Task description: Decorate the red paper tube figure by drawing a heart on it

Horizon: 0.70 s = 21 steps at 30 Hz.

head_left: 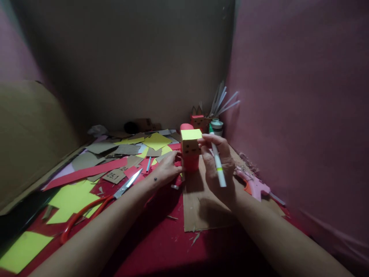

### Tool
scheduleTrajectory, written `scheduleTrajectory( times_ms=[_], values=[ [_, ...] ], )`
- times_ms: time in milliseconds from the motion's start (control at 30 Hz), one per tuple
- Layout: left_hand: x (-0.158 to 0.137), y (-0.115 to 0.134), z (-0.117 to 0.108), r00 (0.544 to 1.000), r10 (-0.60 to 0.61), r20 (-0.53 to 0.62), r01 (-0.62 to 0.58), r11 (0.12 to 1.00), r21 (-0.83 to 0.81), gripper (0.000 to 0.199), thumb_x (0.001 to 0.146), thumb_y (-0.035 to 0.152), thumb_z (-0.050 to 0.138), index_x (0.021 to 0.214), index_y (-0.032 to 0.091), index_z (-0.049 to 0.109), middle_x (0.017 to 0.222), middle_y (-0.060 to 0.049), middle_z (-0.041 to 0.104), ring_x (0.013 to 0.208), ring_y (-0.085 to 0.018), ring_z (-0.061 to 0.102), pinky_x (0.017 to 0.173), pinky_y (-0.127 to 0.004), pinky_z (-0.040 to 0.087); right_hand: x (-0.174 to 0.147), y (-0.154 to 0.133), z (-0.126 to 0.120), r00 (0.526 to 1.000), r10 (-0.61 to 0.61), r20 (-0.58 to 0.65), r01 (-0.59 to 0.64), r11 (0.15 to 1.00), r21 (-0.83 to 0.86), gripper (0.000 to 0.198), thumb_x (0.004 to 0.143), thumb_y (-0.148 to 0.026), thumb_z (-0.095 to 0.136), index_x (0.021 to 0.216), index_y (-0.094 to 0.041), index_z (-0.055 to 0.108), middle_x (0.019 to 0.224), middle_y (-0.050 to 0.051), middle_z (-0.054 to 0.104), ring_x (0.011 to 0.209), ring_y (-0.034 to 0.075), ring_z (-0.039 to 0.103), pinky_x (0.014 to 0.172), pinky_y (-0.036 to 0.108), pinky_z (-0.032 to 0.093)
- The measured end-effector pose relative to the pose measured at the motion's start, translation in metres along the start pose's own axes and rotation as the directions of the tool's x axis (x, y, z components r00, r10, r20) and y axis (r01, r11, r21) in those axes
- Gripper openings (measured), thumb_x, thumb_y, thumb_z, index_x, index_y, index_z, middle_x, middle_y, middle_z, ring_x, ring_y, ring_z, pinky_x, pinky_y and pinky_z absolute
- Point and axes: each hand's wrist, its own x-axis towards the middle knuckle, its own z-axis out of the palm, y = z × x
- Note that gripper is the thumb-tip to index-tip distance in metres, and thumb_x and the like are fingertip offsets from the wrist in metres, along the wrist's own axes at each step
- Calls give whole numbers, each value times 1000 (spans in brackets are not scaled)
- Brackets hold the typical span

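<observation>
A small box-shaped cardboard figure (190,148) stands upright in front of me, with a yellow top, dark face marks and a red lower body. My left hand (169,168) grips its left side low down, the fingertips partly hidden by it. In my right hand (219,159) is a white marker (217,163) with a green upper end, slanting across the fingers. Fingertips of that hand touch the right edge of the figure's yellow top. Beneath the figure lies a flat cardboard sheet (191,211).
Orange-handled scissors (115,196) lie left among yellow paper (73,200), a red strip (86,173) and cardboard scraps. A pink glue gun (255,186) rests at right. Behind stand another eared figure (197,121), a white jar (216,125) and white sticks (220,100). Walls close in both sides.
</observation>
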Motion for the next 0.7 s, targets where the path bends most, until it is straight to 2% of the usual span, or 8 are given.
scheduleTrajectory(
  times_ms=[100,167,300,333,400,533,600,700],
  values=[
    [-18,10,-20,999,-13,43,6,989,144,32,68,25,77,99,24,73,107,-9,75,111,-34,66,93,-48,53,-1,-1,-1,997,69,-35,-66,993,100,22,101,-27,54,121,-32,61,103,2,71,93,20,70,86,39,59],
    [-29,15,-28,992,-16,121,-11,976,219,32,65,26,79,97,26,75,103,-7,75,102,-32,67,86,-44,53,-2,-6,-3,998,60,-21,-56,986,158,25,102,-27,53,123,-32,64,100,1,72,90,19,70,84,38,59],
    [-39,11,-23,968,0,252,-84,943,323,13,62,20,74,73,25,72,85,-3,70,89,-27,61,80,-37,48,-3,-18,-7,982,-46,183,12,983,183,23,99,-24,54,108,-27,75,86,1,72,79,17,68,73,34,57],
    [-40,8,-20,966,6,259,-97,936,339,7,64,20,72,68,25,68,81,-3,67,87,-26,59,80,-36,46,-3,-20,-7,973,-30,229,-15,981,195,23,99,-23,55,103,-25,77,83,1,72,76,16,68,70,33,56],
    [-39,3,-15,969,3,247,-94,928,360,9,69,22,68,62,23,61,75,-3,61,81,-23,54,76,-35,42,-3,-21,-6,954,80,290,-148,964,221,21,96,-23,57,95,-22,77,76,0,72,68,15,66,65,31,54],
    [-39,-1,-22,986,-48,158,-10,937,350,17,76,29,66,66,22,55,70,0,55,69,-18,47,67,-32,37,-1,-14,-2,869,338,361,-452,840,300,10,86,-26,63,83,-21,71,63,-2,68,59,14,62,57,29,47],
    [-40,3,-34,991,-74,113,37,953,302,18,82,36,62,73,21,56,70,1,56,69,-17,49,66,-31,39,0,-11,-1,833,392,389,-524,785,331,7,83,-27,65,78,-22,67,61,-3,65,57,14,59,55,28,44],
    [-45,13,-52,990,-99,100,78,978,192,25,85,45,63,85,20,63,74,1,60,69,-16,54,66,-30,42,0,-10,0,802,435,410,-567,769,293,7,79,-26,68,74,-22,65,59,-4,63,55,12,55,53,27,39]
  ],
)
